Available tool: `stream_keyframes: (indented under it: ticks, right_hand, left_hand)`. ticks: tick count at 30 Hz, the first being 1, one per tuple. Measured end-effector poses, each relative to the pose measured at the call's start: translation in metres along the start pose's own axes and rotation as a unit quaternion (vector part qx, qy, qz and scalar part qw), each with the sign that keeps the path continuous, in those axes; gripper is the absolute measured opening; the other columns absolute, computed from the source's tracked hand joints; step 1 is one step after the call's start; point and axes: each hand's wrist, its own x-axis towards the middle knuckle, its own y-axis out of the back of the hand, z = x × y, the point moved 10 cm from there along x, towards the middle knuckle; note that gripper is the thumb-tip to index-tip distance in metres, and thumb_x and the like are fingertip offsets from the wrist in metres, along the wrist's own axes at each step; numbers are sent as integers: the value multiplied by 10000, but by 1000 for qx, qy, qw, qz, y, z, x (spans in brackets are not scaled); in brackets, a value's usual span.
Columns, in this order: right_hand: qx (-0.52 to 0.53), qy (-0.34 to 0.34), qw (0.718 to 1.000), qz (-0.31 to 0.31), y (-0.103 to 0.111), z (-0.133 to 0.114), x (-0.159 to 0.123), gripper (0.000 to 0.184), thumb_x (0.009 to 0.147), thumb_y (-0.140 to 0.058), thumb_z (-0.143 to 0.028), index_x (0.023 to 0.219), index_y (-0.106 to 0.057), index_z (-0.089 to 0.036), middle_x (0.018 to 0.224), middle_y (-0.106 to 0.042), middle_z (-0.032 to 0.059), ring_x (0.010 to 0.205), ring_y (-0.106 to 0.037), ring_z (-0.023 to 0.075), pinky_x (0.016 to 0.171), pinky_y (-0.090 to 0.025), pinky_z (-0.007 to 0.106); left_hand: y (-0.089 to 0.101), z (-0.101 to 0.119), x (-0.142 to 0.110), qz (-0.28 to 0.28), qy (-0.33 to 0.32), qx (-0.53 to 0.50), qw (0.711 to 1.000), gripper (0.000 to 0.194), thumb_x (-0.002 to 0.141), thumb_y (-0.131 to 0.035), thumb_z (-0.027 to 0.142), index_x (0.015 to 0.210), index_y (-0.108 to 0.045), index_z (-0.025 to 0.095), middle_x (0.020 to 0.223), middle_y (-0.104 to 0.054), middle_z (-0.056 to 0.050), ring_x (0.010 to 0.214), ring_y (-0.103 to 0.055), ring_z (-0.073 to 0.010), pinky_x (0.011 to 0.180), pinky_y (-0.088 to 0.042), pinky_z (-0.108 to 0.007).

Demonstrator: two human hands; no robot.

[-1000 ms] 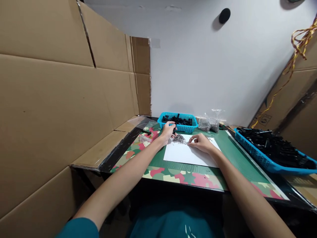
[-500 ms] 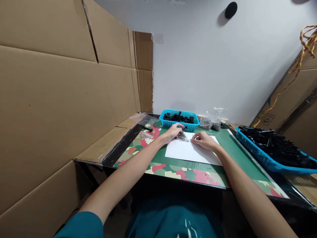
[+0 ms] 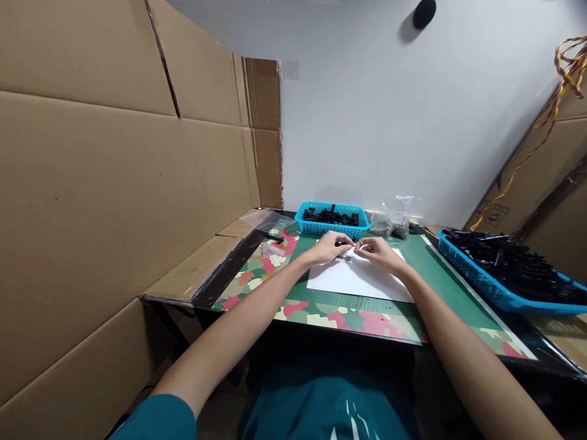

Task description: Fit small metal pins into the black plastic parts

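My left hand (image 3: 328,248) is closed around a small black plastic piece (image 3: 340,243), mostly hidden by the fingers. Close by on the right, my right hand (image 3: 378,253) pinches at the level of the left fingertips. Whatever is between those fingers is too small to make out now. Both hands are over a white sheet of paper (image 3: 353,285). A pile of tiny silvery metal pieces (image 3: 345,257) lies on the paper, partly covered by my left hand.
Behind the hands stands a blue basket (image 3: 332,230) of black pieces. Another blue basket (image 3: 495,291) of black parts is at right. Clear bags (image 3: 398,227) sit near the wall. A patterned mat (image 3: 266,287) covers the table; cardboard (image 3: 114,183) rises at left.
My right hand has risen from the metal pile and come to my left fingertips. The left hand has turned, so the black piece shows less.
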Motion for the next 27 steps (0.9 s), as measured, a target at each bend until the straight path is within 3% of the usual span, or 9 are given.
stream_keyframes:
  ticks: [8,16,21,24,27]
  right_hand:
    - [-6,12,1000,7,1,-2,0,560,823,-711,-699,852,-706,-140,594,-451,-35,565,-332,104,523,-188,254]
    - [-2,1,1000,24,3,-2,-1,617,835,-676,-745,888,-727,-133,581,-460,-32,523,-336,99,504,-213,259]
    - [-3,-6,1000,9,3,2,-2,468,843,-708,-605,842,-757,-140,555,-472,-29,521,-337,99,502,-203,259]
    - [-30,0,999,-33,-5,1,-3,399,851,-690,-523,815,-803,-142,545,-455,-29,534,-290,96,512,-167,270]
    - [-48,4,999,9,5,-2,-3,420,827,-703,-547,780,-806,-142,519,-361,-50,534,-242,94,524,-149,282]
  left_hand:
    - [-2,0,0,16,-20,41,999,140,890,-715,279,847,-784,164,890,-779,-87,818,-689,-205,754,-519,-279]
    - [0,-12,2,33,21,10,999,162,895,-680,269,899,-787,147,850,-760,-85,762,-671,-197,714,-536,-288]
    - [23,-12,5,149,1,7,989,159,848,-656,114,864,-798,183,1018,-786,-88,1006,-699,-239,913,-543,-323]
    - [34,-23,5,194,38,-27,980,237,864,-595,63,956,-789,162,925,-760,-73,802,-676,-186,802,-538,-305]
    - [36,-34,4,208,76,-87,971,298,857,-562,22,1051,-756,138,769,-683,-27,619,-587,-136,632,-483,-265]
